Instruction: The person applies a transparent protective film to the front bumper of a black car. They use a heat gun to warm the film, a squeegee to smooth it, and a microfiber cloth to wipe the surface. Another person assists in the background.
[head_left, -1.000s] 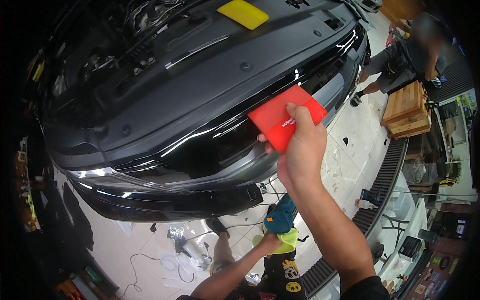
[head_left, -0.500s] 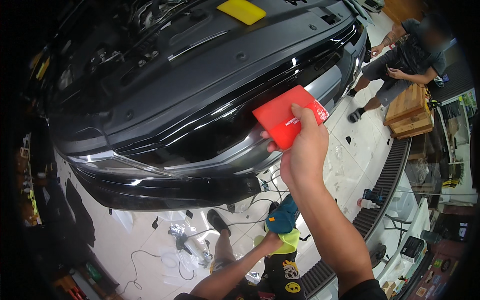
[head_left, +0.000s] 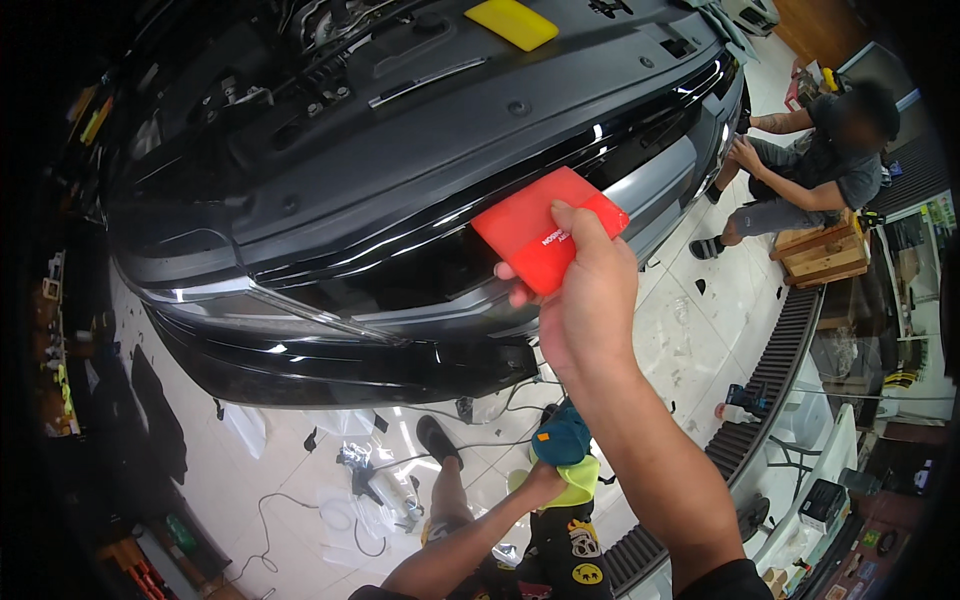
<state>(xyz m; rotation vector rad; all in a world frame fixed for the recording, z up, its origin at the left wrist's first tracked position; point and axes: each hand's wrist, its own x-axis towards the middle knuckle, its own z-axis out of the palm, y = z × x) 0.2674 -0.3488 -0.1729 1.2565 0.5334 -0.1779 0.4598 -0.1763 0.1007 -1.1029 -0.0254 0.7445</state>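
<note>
My right hand [head_left: 592, 275] holds a flat red squeegee card [head_left: 548, 225], thumb across its face and fingers behind it. It is in front of the dark front end of a car [head_left: 400, 205]; whether it touches the surface is hard to tell. Low by my legs, my left hand [head_left: 543, 486] is closed around a teal heat gun [head_left: 563, 438] and a yellow-green cloth [head_left: 578, 484]. Part of that grip is hidden. A yellow squeegee card [head_left: 512, 23] lies on the black panel over the engine bay.
At the right, another person [head_left: 825, 160] works by the bumper beside a wooden box [head_left: 823, 250]. Cords, clear plastic scraps [head_left: 375, 490] and a dark floor grate [head_left: 755, 410] lie below. A cordless drill [head_left: 748, 398] rests near the grate.
My right hand and the red card have shifted a little left. The car sits slightly farther right in view. The other person is lower, with both hands close to the bumper.
</note>
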